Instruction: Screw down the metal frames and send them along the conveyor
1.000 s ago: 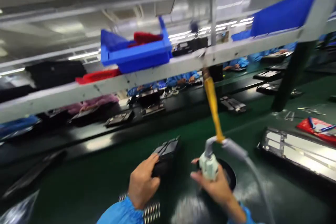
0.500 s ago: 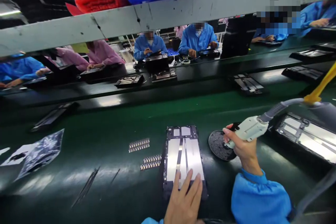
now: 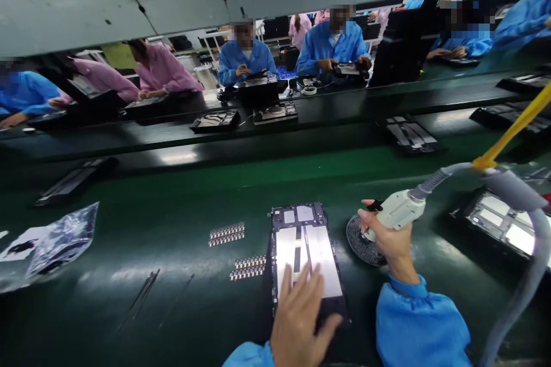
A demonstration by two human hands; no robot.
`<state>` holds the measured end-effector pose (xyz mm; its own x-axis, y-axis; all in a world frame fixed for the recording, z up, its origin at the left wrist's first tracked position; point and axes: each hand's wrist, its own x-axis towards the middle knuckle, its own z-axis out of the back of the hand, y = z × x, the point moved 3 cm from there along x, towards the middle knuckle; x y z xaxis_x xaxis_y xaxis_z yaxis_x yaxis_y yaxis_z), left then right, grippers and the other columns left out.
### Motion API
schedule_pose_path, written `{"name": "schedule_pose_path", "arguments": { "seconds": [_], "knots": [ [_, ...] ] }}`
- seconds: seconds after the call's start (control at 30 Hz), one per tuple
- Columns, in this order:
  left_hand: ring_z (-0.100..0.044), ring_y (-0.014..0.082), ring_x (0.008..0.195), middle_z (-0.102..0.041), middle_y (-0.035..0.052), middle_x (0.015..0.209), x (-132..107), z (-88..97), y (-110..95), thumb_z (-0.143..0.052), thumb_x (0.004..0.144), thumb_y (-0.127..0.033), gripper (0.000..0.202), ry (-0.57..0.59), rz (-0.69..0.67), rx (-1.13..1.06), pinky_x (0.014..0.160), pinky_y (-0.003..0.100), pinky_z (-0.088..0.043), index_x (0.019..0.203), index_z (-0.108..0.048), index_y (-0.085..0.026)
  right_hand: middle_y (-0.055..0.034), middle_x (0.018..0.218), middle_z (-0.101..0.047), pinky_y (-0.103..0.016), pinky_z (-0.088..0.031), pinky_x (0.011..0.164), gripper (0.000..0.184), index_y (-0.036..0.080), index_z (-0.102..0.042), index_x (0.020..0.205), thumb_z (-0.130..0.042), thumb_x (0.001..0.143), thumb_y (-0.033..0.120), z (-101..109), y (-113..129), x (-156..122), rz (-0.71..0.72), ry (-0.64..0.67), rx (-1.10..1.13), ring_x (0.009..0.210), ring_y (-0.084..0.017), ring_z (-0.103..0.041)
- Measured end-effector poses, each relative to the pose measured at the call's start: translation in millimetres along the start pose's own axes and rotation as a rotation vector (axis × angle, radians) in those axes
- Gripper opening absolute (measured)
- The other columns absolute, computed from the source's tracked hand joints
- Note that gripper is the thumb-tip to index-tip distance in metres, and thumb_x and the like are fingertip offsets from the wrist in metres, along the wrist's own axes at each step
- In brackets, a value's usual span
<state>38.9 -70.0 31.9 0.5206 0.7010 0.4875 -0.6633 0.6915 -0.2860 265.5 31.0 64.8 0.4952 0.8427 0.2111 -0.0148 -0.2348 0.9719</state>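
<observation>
Flat-palmed and closed on nothing, the left hand (image 3: 300,316) lies with fingers spread on the near end of the tablet chassis (image 3: 303,235). The chassis rests face-up on the green belt (image 3: 172,206), with two strips of small parts (image 3: 227,234) just to its left. Just right of the chassis sits a round black dish (image 3: 358,238). Above the dish, the right hand (image 3: 390,241) is wrapped tight around a pale electric screwdriver (image 3: 398,209), whose grey hose (image 3: 512,192) and yellow cord (image 3: 512,132) run off further right. The chassis looks thin, light and fairly stiff, and likely to skate on the smooth belt. Its dark frame edges seem the safer hold, not the shiny plates.
</observation>
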Motion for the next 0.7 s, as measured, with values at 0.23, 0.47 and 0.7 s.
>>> {"name": "schedule_pose_path", "arguments": {
  "seconds": [0.23,0.47,0.7],
  "knots": [
    [-0.042,0.0296,0.134,-0.042,0.0081,0.148,-49,25.2,57,-0.060,0.088,-0.037,0.065,-0.047,0.646,-0.052,0.103,0.045,-0.048,0.147,-0.035,-0.025,0.0041,0.045,-0.057,-0.028,-0.045,0.041,0.022,0.017,-0.063,0.081,-0.077,0.068,0.027,0,-5,-3,-0.002,0.009,-0.039,0.038,-0.014,-0.052],
    [-0.048,0.0254,0.130,-0.047,0.0054,0.145,-60,14.4,56,-0.053,0.091,-0.030,0.049,-0.135,0.776,-0.261,0.101,0.035,-0.048,0.140,-0.047,-0.024,0.0038,0.046,-0.058,-0.029,-0.047,0.040,0.025,0.018,-0.062,0.080,-0.078,0.066,0.032,-3,-2,-4,-0.010,0.021,-0.051,0.038,-0.014,-0.053],
    [-0.048,0.0223,0.129,-0.050,0.0054,0.142,-57,10.6,53,-0.050,0.092,-0.022,0.047,-0.197,0.673,-0.262,0.105,0.033,-0.042,0.139,-0.048,-0.023,0.0041,0.046,-0.058,-0.029,-0.047,0.041,0.029,0.018,-0.063,0.082,-0.079,0.064,0.035,-3,-2,-4,-0.021,0.013,-0.056,0.038,-0.015,-0.053]
  ]
}}
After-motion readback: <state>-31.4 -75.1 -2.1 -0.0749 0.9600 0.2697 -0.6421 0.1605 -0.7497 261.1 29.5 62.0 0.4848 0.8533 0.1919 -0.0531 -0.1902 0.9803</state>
